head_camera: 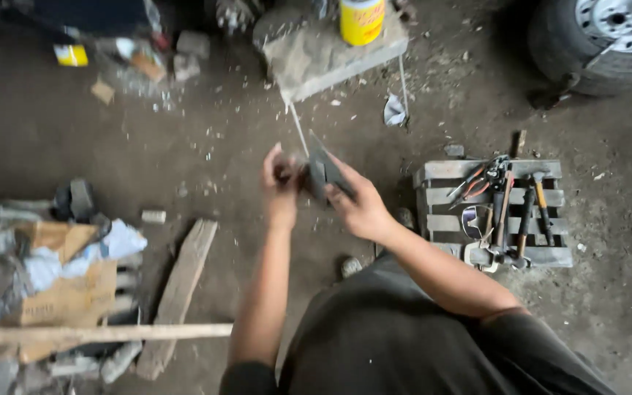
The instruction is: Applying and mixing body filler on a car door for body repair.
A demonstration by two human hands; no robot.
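Both my hands meet in front of me over the dirt floor. My right hand point(356, 201) grips a dark flat piece point(325, 170), perhaps a folded sheet or metal part. My left hand point(281, 179) pinches the same piece from its left side, fingers closed on its edge. The picture is blurred, so what the piece is cannot be told. My dark trousers point(404, 336) fill the bottom of the view.
A small wooden pallet point(440, 219) at right carries pliers point(477, 183) and hammers point(539, 208). A stool point(316, 58) with a yellow can point(361, 20) stands ahead. A tyre point(608, 40) is at top right, planks point(181, 289) and cardboard point(67, 292) at left.
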